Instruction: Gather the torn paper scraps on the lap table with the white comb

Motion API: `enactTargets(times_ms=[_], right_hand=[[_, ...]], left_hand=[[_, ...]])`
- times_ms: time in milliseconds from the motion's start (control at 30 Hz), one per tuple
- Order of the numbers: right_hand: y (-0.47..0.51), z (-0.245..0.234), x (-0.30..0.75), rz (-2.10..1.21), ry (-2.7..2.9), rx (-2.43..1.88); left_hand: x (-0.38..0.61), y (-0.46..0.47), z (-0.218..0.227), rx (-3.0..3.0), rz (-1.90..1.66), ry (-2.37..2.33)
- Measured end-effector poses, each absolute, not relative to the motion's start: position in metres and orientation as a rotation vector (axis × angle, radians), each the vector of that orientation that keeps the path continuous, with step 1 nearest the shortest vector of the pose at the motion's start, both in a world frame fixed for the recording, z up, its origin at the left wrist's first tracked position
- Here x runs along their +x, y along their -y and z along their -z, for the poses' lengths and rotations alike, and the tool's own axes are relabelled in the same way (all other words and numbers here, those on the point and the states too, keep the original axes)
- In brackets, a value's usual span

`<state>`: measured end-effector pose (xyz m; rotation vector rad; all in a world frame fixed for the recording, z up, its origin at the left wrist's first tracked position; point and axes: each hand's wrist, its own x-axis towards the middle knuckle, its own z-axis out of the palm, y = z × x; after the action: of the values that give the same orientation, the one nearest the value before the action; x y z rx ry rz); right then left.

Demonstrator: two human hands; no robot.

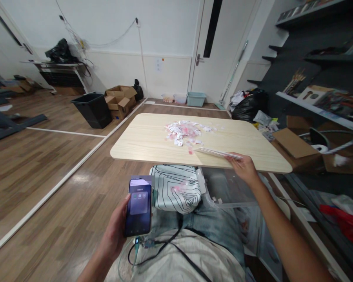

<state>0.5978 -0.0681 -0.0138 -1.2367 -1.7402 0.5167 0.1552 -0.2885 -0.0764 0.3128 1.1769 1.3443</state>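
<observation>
My left hand (115,224) is wrapped round a smartphone (137,211) with a lit screen, held upright over my lap. A plugged-in cable (136,246) hangs at its lower end. My right hand (243,168) is over the table's near edge, pinching a thin white strip (216,152) with slanted stripes. Its far end reaches toward a heap of white and pink paper scraps (179,130) on the pale wooden table (141,137). A white cloth with black wavy lines (173,192) and a pink stain lies over my lap. Beside it stands a clear plastic bin (228,188) holding a few scraps.
A black waste bin (92,110) and cardboard boxes (119,102) stand on the floor at the back left. By the door is a light-blue basket (196,99). To the right are a black rubbish bag (250,105), an open carton (300,143) and dark shelves (329,58).
</observation>
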Motion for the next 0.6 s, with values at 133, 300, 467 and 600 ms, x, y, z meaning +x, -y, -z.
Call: enactTargets(times_ms=[133,300,467,600], right_hand=[[0.073,0.005,0.596,-0.497,1.799,-1.222],[0.081,-0.009,0.591,-0.452,1.894,-1.17],[0.091,-0.022,0.583,-0.407,1.917,-1.157],[0.099,-0.032,0.58,-0.4,1.965,-1.135]], left_hand=[[0.162,0.292,0.06,0.351,-1.387,-1.226],[0.161,0.292,0.046,0.352,-1.388,-1.262],[0.159,0.291,0.043,0.345,-1.358,-1.301],[0.16,0.291,0.043,0.337,-1.367,-1.299]])
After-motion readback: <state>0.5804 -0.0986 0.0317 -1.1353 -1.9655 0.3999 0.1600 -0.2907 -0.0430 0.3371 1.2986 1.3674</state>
